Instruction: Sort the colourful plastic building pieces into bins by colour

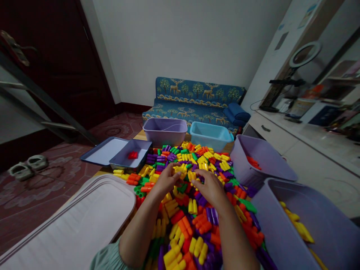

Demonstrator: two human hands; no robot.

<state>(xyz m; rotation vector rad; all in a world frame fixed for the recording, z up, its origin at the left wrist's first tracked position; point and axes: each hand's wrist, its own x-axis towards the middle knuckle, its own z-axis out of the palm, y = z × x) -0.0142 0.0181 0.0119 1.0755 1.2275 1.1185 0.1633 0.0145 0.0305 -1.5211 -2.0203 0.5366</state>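
Digging into the heap of coloured blocks (197,221), both hands meet near its middle. The left hand (165,180) has its fingers curled down, tips on a cluster of yellow blocks (182,170). The right hand (209,188) is half-closed and touches the same cluster from the other side. Whether either truly grips a piece, can't tell. A purple bin (323,210) holding yellow pieces sits just right, and a grey tray (123,162) back left.
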